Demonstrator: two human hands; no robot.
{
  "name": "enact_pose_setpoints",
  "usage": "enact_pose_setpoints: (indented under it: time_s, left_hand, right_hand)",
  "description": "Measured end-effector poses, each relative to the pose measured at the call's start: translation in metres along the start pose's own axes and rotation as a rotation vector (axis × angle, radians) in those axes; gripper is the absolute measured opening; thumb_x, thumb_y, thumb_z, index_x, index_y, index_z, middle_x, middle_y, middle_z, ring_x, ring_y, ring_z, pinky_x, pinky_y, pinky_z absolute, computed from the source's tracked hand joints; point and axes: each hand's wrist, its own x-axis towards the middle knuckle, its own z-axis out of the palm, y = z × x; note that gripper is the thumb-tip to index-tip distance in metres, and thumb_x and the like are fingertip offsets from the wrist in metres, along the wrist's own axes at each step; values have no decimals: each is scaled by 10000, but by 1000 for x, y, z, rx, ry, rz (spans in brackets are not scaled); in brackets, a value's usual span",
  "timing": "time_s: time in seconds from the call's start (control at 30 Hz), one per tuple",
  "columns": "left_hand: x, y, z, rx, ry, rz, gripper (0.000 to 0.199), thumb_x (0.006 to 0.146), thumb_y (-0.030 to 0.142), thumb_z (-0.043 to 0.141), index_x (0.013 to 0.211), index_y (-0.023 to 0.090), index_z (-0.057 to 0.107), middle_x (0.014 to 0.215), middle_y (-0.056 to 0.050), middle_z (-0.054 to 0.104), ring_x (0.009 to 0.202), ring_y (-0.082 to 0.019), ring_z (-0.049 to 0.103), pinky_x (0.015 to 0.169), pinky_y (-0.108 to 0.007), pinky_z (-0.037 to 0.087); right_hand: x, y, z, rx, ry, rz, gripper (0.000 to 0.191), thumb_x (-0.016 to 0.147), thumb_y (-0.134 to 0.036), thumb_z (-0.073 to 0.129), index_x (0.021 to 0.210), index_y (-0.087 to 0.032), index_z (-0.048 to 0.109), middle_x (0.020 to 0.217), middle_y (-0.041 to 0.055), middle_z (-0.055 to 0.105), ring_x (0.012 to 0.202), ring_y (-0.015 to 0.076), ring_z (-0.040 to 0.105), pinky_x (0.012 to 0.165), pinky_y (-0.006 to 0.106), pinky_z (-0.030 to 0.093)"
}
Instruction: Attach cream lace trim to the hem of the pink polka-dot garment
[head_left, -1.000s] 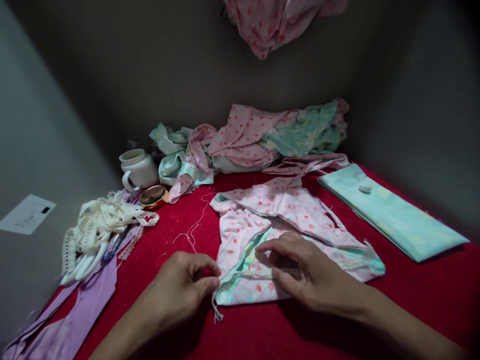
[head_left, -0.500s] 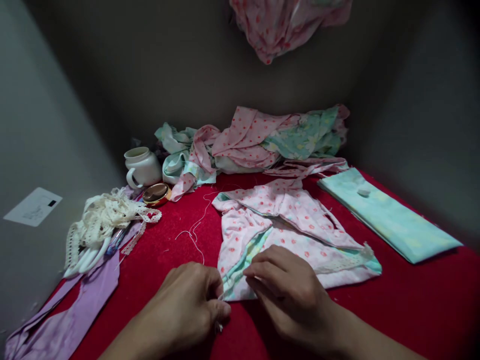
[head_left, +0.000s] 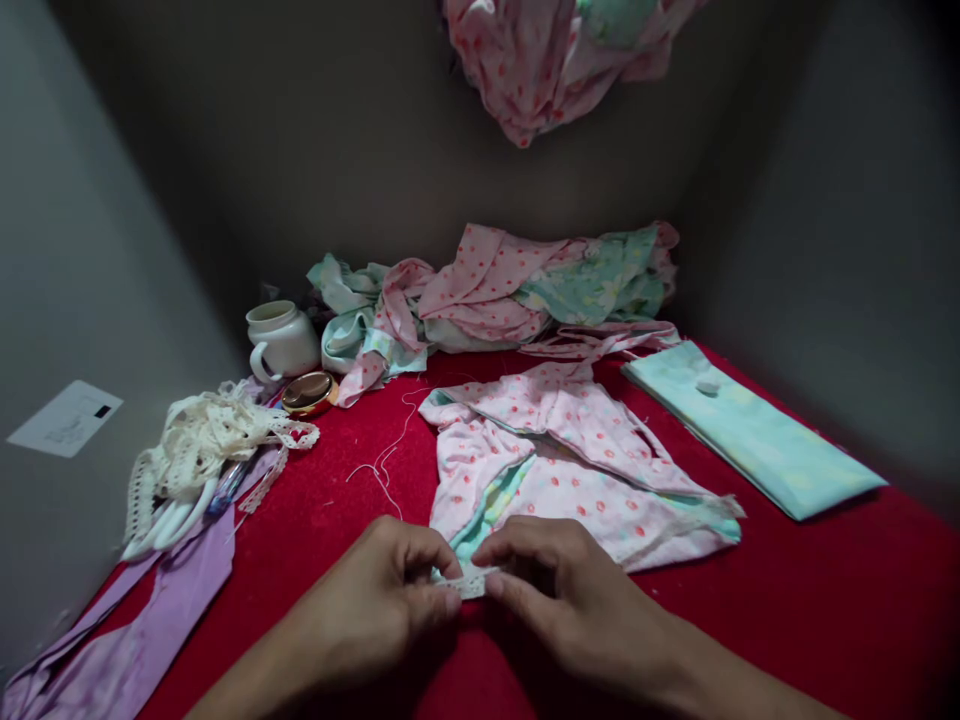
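Observation:
A pink dotted cloth piece (head_left: pixel 577 490) with mint-green lining lies on the red surface in front of me. At its near left edge runs a narrow white lace trim (head_left: pixel 472 584). My left hand (head_left: pixel 409 580) pinches the left end of this lace edge between thumb and fingers. Just to the right, my right hand (head_left: pixel 547 580) pinches the same edge, its thumb below and fingers above. A short stretch of lace shows between the two hands. More lace lies along the cloth's right side.
A folded mint cloth (head_left: pixel 757 430) bears a pale round object (head_left: pixel 707 388). Behind are heaped fabrics (head_left: pixel 495 285), a white mug (head_left: pixel 282 342) and a round gold-rimmed case (head_left: pixel 309 393). Cream lace (head_left: pixel 202 440), scissors (head_left: pixel 176 525) and purple cloth (head_left: pixel 165 610) lie left. Pink fabric (head_left: pixel 540 70) hangs above.
My right hand has come down onto the edge and now pinches it with thumb and fingers. The lace between my hands has come into view. The whole view has shifted slightly.

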Motion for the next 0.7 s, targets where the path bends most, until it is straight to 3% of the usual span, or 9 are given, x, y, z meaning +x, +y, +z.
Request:
enact_pose_setpoints:
  time_s: [0.07,0.17,0.37,0.47,0.6,0.7]
  left_hand:
    - [3,-1,-2,-46,12,-7,255,703,364,580,714,110,607,509,63,400,485,-85,280,459,-227,179]
    - [8,-2,-2,-116,34,-2,263,692,380,575,680,117,570,517,63,380,493,-81,262,473,-229,162]
    - [12,-2,4,-136,52,33,274,699,401,565,661,130,556,544,51,403,511,-88,288,490,-226,189]
    - [10,-2,9,-39,188,95,216,750,341,532,730,135,592,554,46,424,524,-102,347,495,-220,242]
    - [5,-5,17,234,452,337,195,826,286,514,845,155,657,544,23,536,491,-114,471,475,-214,321]
    - [4,-8,22,360,453,597,176,843,173,506,880,142,675,682,-37,682,558,-122,605,526,-199,404]
  right_hand:
    - [2,1,-3,97,-31,132,130,784,-171,531,785,-143,658,631,2,594,570,105,524,517,200,389]
    - [4,2,-8,274,-98,274,112,789,-210,533,784,-134,616,510,-53,464,417,66,407,403,176,307]
    - [5,0,-15,364,-165,256,105,754,-179,578,784,-120,659,482,-73,429,379,36,351,379,164,270]
    - [5,-1,-16,383,-160,305,103,744,-154,563,762,-120,658,479,-73,433,362,28,324,349,155,233]
    - [6,1,-13,448,-134,409,134,752,-239,566,761,-126,637,432,-84,404,316,34,291,316,157,220]
    - [7,2,-12,457,-112,413,177,744,-284,579,767,-122,647,423,-79,417,314,40,299,316,162,217]
